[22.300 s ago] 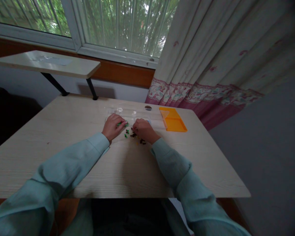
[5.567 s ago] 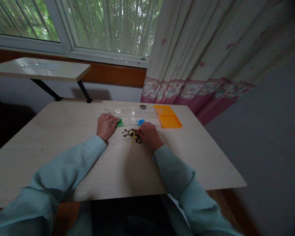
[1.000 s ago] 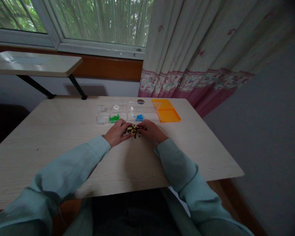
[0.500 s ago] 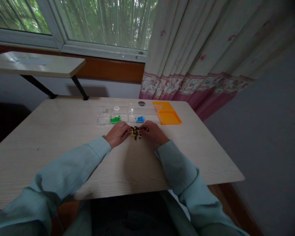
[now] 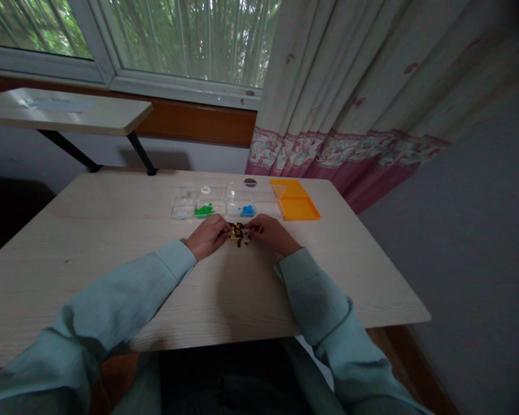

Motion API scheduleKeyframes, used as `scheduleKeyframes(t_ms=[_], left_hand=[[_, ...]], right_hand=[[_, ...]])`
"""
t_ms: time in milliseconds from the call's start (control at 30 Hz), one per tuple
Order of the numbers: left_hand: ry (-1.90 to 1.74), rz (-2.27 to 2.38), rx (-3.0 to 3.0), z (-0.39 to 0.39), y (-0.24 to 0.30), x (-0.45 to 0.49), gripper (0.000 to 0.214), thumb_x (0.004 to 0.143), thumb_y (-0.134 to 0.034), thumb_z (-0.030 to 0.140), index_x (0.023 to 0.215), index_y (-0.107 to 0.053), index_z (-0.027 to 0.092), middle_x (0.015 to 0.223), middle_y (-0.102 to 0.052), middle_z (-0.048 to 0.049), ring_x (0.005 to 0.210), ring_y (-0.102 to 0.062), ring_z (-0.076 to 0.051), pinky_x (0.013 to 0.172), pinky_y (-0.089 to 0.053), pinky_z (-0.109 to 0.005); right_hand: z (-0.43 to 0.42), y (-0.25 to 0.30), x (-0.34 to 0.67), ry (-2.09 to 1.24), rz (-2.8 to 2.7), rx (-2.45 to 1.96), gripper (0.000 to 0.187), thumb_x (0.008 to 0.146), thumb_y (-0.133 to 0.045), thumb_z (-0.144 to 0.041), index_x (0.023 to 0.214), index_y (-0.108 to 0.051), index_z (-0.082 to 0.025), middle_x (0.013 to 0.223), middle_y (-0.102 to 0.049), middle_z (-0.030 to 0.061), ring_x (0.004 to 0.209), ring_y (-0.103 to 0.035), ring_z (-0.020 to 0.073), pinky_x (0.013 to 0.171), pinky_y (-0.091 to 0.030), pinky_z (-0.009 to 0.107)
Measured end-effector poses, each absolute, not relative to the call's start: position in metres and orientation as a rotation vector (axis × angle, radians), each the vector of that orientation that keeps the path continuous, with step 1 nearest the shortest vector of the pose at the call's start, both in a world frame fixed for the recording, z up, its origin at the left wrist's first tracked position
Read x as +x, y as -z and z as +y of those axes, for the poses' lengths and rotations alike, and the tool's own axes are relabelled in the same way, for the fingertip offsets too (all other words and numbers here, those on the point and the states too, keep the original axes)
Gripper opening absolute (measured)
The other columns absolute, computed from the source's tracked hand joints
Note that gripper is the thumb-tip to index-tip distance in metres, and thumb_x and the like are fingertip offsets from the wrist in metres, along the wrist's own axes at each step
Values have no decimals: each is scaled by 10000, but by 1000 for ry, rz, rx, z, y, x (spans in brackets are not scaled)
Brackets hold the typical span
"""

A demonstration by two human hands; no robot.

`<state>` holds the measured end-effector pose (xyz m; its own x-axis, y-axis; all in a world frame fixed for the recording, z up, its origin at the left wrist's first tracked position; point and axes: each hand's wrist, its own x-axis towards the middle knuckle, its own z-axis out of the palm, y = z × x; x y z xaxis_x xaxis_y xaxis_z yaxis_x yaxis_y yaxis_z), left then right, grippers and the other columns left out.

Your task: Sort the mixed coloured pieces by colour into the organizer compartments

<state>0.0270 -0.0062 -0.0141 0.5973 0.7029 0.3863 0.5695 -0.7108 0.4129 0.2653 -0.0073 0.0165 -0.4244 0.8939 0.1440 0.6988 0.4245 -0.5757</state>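
A small mixed heap of dark brown and yellow pieces [image 5: 239,234] lies on the table between my hands; they are too small to name for certain. My left hand [image 5: 207,236] is at the heap's left edge, thumb and fingers drawn together at the pieces. On the opposite side my right hand [image 5: 273,233] bends its fingers in a pinch at the right edge. What either set of fingertips holds is too small to make out. Just beyond my hands, clear compartment trays hold green pieces [image 5: 205,210] and blue pieces [image 5: 247,210].
Clear plastic trays [image 5: 218,192] stand in a row behind the heap. To their right is an orange two-part tray [image 5: 300,206]. A raised shelf [image 5: 64,112] on black legs rises at the back left of the wooden table [image 5: 125,230]. A curtain [image 5: 328,115] hangs behind.
The view has shifted very slightly. Both hands stay at the heap, with only small finger movements.
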Motion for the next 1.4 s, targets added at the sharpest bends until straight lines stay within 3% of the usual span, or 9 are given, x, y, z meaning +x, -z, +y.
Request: scheduleKeyframes(t_ms=[100,200,367,600,800,967,1133,1400], left_hand=[[-774,1041,2568,-8,12,27,163,923,-517,303,977,-599,173,958,-549,-79,922,-524,-215,827,-454,-353],[-741,1020,2589,-10,11,28,309,849,-637,434,1005,-584,172,984,-539,-75,918,-524,-220,808,-458,-345],[-729,1025,2595,-11,13,29,417,791,-690,505,1027,-572,182,995,-533,-68,907,-528,-218,795,-452,-337],[-777,1025,2558,-9,16,28,300,852,-637,414,1024,-556,182,992,-526,-67,910,-524,-211,799,-459,-338],[-758,981,2578,-9,14,28,384,804,-685,451,1045,-560,179,995,-528,-69,912,-531,-216,799,-473,-345],[-794,965,2556,-8,11,24,332,813,-664,354,1074,-562,177,978,-537,-67,935,-532,-219,811,-481,-347],[-798,961,2584,-6,11,20,217,844,-573,229,1050,-598,169,972,-543,-79,917,-532,-211,822,-476,-349],[-853,993,2558,-6,14,21,137,890,-540,245,976,-614,169,934,-544,-73,876,-532,-194,786,-472,-326]], right_hand=[[-9,-21,272,-667,-2276,-1399,236,751,-668,-85,974,-723,-139,883,-613,39,740,-564,122,733,-464,259],[-13,-23,269,-677,-2347,-1418,314,709,-742,-119,1021,-720,-136,955,-603,60,744,-561,126,746,-473,268],[-14,-17,251,-588,-2399,-1319,235,764,-640,-41,960,-732,-132,903,-620,67,815,-577,157,796,-471,288],[-14,-12,252,-631,-2342,-1250,313,741,-659,-19,1030,-706,-130,981,-610,83,820,-581,149,808,-489,304],[-16,-12,249,-640,-2343,-1246,272,737,-709,-83,1004,-712,-137,955,-607,69,824,-580,162,791,-486,304],[-14,-10,248,-615,-2343,-1218,298,746,-678,-41,1035,-699,-109,954,-594,82,824,-573,158,786,-488,304],[-13,-6,250,-592,-2340,-1212,211,762,-658,-36,933,-720,-143,905,-582,54,795,-564,146,774,-478,298],[-12,-5,247,-406,-2283,-1217,170,836,-609,-86,945,-712,-166,884,-616,52,841,-560,161,790,-453,300]])
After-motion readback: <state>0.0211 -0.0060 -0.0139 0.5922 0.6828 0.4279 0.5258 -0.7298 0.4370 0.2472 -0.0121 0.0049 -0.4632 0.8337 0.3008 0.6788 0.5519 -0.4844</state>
